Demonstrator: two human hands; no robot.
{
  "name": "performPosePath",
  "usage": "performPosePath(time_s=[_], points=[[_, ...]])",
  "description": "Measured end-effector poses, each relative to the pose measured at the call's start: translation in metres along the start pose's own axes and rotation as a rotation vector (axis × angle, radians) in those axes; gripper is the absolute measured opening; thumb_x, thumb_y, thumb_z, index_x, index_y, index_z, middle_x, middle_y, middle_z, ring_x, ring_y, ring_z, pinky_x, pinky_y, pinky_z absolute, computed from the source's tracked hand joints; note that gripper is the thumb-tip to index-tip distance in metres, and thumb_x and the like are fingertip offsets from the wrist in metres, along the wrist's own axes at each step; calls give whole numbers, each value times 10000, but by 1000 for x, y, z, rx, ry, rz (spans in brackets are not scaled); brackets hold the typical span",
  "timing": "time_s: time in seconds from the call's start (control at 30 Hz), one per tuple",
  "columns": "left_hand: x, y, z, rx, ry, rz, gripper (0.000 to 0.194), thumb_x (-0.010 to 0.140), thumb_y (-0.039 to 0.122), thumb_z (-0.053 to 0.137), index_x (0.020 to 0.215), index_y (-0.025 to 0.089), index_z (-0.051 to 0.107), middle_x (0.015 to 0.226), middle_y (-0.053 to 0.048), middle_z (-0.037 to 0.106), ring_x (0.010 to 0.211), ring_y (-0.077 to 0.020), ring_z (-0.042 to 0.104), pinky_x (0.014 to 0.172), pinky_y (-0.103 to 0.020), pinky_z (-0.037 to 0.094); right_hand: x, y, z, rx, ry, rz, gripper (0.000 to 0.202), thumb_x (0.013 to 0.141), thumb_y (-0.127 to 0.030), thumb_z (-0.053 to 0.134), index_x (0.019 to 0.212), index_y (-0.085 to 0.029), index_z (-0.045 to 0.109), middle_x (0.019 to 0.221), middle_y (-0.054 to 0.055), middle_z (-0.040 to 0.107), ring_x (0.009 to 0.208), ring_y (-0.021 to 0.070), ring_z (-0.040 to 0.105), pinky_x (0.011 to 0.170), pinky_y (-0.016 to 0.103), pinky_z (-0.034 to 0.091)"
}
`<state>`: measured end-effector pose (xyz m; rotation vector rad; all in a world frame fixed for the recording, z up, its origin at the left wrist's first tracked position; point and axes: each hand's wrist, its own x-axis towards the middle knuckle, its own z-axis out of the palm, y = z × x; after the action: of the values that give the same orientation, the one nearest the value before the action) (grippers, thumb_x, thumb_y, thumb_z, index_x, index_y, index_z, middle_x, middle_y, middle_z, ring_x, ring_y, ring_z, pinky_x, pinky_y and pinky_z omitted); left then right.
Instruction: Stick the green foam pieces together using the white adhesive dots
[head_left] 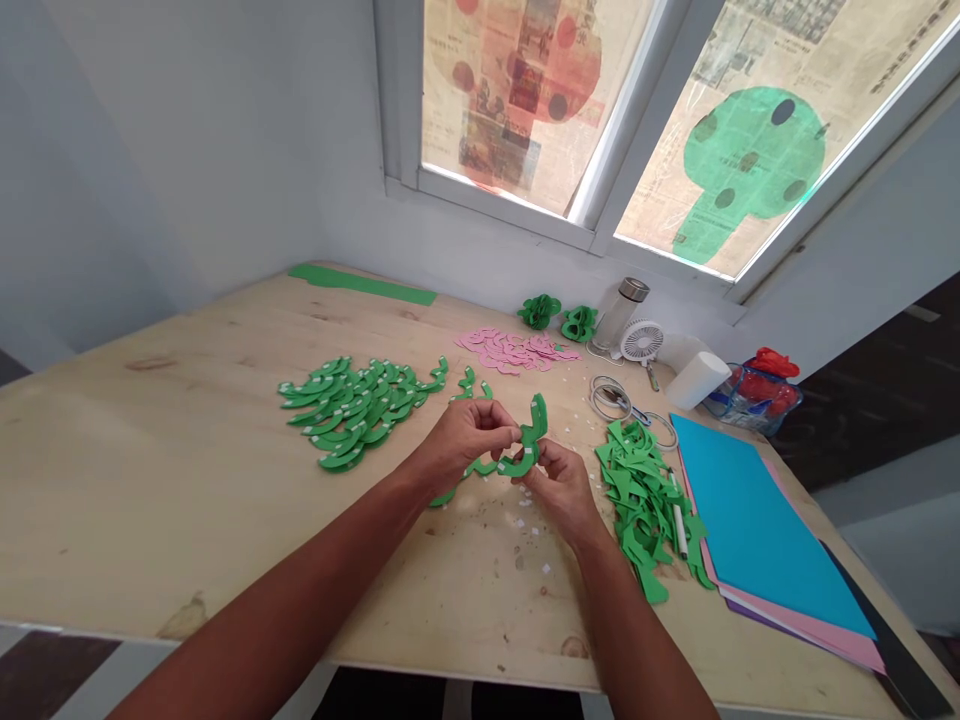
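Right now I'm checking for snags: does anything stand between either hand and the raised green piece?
Nothing visible does. The right hand holds the green piece, and the fingertips of the left hand are right at it. Other green cutouts lie lower, on the table, not in between.

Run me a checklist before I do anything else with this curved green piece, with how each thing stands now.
1. Curved green piece held: ok, fingers of the left hand and right hand are on it.
2. White patches on it firmly stuck: cannot tell.
3. Table free of litter near the hands: not ok, small white scraps are scattered there.
4. Space around the left hand free: not ok, more loose green pieces lie around it.
5. Irregular green cut-outs separate from the curved-piece pile: ok, they lie on opposite sides of the hands.
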<state>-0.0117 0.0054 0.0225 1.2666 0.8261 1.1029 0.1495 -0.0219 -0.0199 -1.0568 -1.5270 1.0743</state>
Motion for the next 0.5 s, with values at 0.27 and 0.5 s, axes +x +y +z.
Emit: performPosePath(time_s=[0.27, 0.5], points=[[-1, 2, 1, 3, 8, 0, 126, 622, 223, 666, 561, 155, 579, 503, 18, 556, 472, -99, 476, 508, -233, 374, 0, -6, 0, -20, -15, -18, 194, 729, -380, 669, 733, -186, 678, 668, 14, 625, 665, 159, 547, 661, 270, 425], [-2, 3, 2, 16, 23, 10, 130, 621, 219, 665, 574, 147, 568, 488, 23, 536, 476, -99, 482, 497, -223, 376, 0, -5, 0, -17, -18, -23, 192, 723, -368, 677, 741, -177, 675, 664, 18, 625, 671, 162, 553, 666, 272, 429]])
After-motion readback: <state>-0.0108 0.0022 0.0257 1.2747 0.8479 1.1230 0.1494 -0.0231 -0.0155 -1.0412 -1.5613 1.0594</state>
